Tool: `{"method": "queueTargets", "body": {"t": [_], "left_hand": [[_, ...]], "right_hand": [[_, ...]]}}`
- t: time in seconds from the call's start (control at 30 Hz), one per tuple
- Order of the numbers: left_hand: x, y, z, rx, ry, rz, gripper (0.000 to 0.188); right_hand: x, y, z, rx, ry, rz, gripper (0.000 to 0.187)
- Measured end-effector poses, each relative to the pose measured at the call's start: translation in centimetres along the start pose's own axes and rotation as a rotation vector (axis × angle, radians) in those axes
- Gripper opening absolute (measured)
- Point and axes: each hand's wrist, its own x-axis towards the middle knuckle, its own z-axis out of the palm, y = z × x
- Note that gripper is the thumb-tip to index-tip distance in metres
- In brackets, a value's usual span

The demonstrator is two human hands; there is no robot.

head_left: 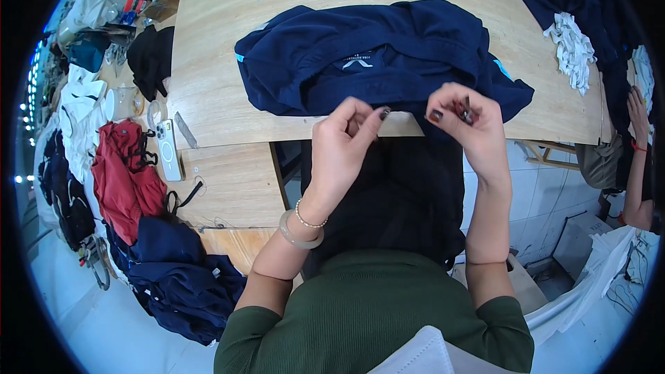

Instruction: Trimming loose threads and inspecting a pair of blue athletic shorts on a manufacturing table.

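A navy blue garment [395, 31] lies bunched on the wooden table in front of me, its opening turned toward me. A pale printed mark shows inside it, and small light blue patches show at its sides. My left hand [339, 140] is raised at the garment's near edge, thumb and forefinger pinched together; what they hold, if anything, is too small to see. My right hand [476, 125] is closed just over the garment's near right edge, fingers curled inward. Something small and dark seems to be among its fingers, but I cannot make it out.
A phone [167, 150] and a grey flat strip [185, 130] lie at the table's left. Beyond them are a red garment [127, 173] and a navy pile [180, 284]. White bunched fabric [572, 52] lies right; another person's hand [637, 119] shows at far right.
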Motion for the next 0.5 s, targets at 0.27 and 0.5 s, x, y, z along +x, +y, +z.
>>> {"method": "queueTargets", "body": {"t": [0.27, 0.5], "left_hand": [[4.4, -0.3, 1.2, 0.468, 0.276, 0.953, 0.014], [0.1, -2.1, 0.0, 0.319, 0.036, 0.755, 0.012]], "right_hand": [[3.9, -0.5, 0.8, 0.158, 0.128, -0.093, 0.008], [1.5, 1.9, -6.4, 0.14, 0.494, 0.039, 0.012]]}}
